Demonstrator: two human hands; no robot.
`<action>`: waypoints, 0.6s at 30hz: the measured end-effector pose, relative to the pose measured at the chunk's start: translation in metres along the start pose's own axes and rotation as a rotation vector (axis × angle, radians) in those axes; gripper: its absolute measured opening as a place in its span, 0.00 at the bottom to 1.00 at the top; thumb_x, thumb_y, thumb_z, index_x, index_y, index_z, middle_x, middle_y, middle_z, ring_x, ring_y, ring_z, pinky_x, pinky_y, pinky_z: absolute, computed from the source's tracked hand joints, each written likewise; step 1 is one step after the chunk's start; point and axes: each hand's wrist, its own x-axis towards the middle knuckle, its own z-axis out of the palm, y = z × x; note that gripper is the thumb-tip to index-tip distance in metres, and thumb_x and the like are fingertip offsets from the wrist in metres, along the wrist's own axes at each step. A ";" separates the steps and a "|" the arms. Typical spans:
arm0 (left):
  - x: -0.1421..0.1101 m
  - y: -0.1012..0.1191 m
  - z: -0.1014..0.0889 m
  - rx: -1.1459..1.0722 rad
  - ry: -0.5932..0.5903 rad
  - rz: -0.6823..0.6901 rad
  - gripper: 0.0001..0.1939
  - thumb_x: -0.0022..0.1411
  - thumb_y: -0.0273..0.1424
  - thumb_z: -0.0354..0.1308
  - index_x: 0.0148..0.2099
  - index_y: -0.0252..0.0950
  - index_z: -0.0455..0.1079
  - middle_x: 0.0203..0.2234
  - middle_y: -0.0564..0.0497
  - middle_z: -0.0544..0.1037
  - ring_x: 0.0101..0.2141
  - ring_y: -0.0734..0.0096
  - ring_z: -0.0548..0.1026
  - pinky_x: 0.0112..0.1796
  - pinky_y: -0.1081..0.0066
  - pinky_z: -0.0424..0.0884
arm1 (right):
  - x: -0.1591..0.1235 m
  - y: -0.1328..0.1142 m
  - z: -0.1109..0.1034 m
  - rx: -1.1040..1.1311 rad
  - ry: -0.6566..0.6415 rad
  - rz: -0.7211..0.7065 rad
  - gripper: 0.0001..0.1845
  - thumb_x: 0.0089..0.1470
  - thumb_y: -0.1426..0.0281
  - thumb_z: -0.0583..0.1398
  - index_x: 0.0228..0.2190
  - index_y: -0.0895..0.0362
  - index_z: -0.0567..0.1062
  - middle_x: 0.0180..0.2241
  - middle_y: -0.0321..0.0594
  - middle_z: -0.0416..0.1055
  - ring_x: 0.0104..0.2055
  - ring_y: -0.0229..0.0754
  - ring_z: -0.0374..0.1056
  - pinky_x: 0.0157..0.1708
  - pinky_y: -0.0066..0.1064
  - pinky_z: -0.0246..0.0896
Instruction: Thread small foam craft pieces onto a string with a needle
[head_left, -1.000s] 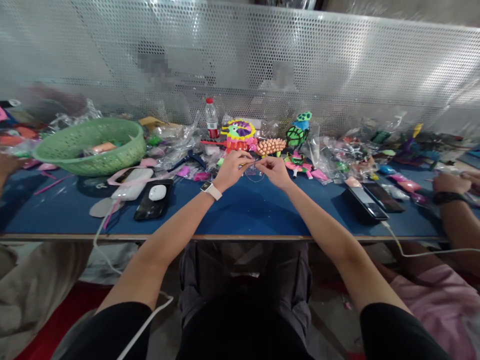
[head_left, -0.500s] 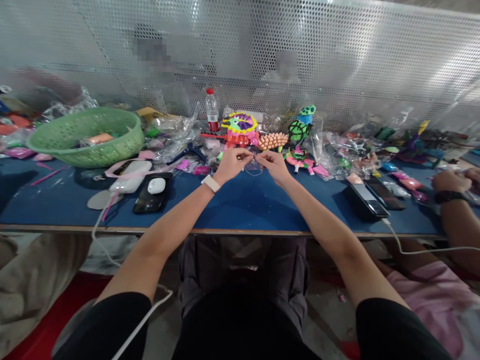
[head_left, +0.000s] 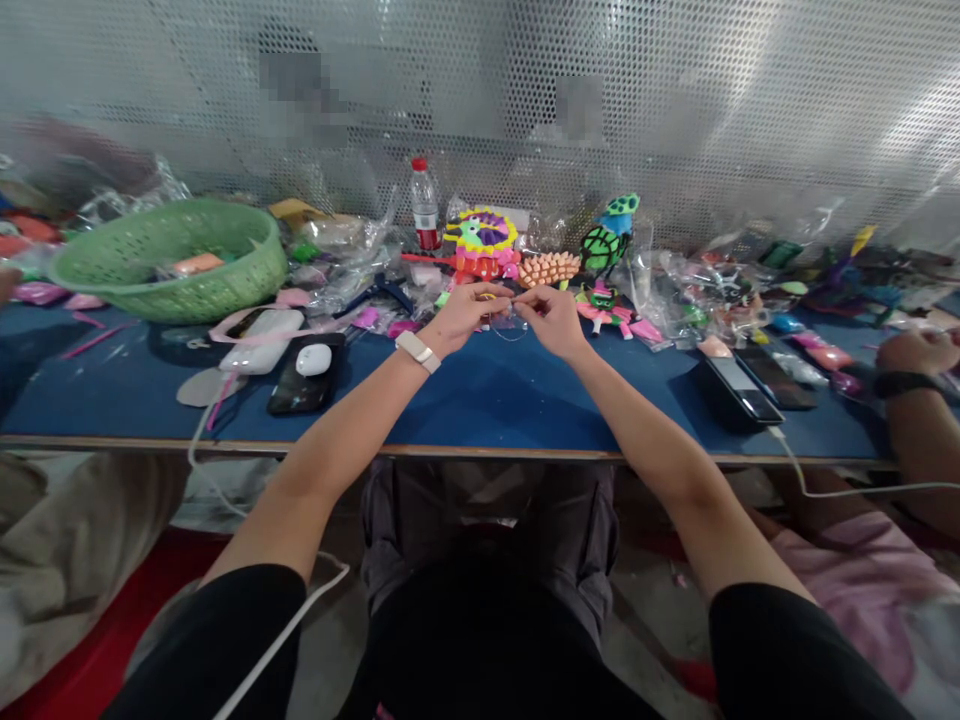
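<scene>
Above the middle of the blue table, my left hand and my right hand meet fingertip to fingertip, both closed in a pinch. A thin, pale thread runs between them and sags in a small loop below the fingers. Whether it is thread or fine wire is too small to tell. Just behind the hands sit colourful clay figures: a yellow-and-purple one, an orange spiky one, a green-and-black one and a small pink-and-green one.
A green basket stands at the left. Nearer lie a phone with a white earbud case on it, and a white device. A red-capped bottle stands behind. At right are a black box-like device and a co-worker's arm.
My left hand has turned slightly and its fingers have shifted along the thread. The loop still hangs between both hands. A co-worker's fingers have appeared at the far left edge.
</scene>
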 end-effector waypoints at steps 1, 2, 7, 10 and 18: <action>0.000 0.000 0.000 -0.057 -0.016 -0.040 0.08 0.68 0.31 0.74 0.48 0.36 0.87 0.36 0.43 0.88 0.36 0.64 0.83 0.41 0.60 0.81 | 0.000 -0.001 0.000 -0.011 0.007 -0.021 0.08 0.62 0.66 0.72 0.30 0.53 0.84 0.30 0.39 0.80 0.31 0.42 0.71 0.38 0.38 0.68; 0.000 0.000 0.000 -0.086 -0.027 -0.061 0.08 0.69 0.31 0.73 0.49 0.36 0.86 0.37 0.43 0.88 0.36 0.64 0.84 0.42 0.59 0.82 | 0.000 -0.003 0.000 -0.022 0.014 -0.031 0.08 0.62 0.66 0.71 0.30 0.53 0.84 0.30 0.39 0.80 0.32 0.42 0.71 0.38 0.38 0.68; -0.008 0.012 -0.001 0.287 0.004 0.209 0.11 0.74 0.36 0.68 0.53 0.37 0.85 0.42 0.43 0.88 0.40 0.61 0.85 0.47 0.58 0.83 | 0.001 -0.003 0.001 -0.059 0.076 0.046 0.06 0.60 0.67 0.69 0.31 0.53 0.85 0.27 0.37 0.78 0.30 0.41 0.69 0.35 0.36 0.65; -0.012 0.018 -0.004 0.652 0.028 0.454 0.10 0.75 0.35 0.67 0.53 0.39 0.85 0.50 0.43 0.87 0.48 0.57 0.85 0.55 0.55 0.81 | 0.002 0.000 0.002 -0.019 0.101 0.101 0.06 0.59 0.67 0.69 0.30 0.53 0.84 0.25 0.36 0.77 0.29 0.40 0.67 0.33 0.35 0.63; -0.008 0.007 -0.011 0.950 0.019 0.579 0.12 0.76 0.45 0.70 0.49 0.43 0.85 0.50 0.43 0.86 0.53 0.50 0.82 0.59 0.49 0.75 | -0.001 -0.004 0.004 0.008 0.068 0.091 0.09 0.60 0.62 0.70 0.30 0.53 0.82 0.27 0.37 0.77 0.29 0.40 0.65 0.32 0.36 0.62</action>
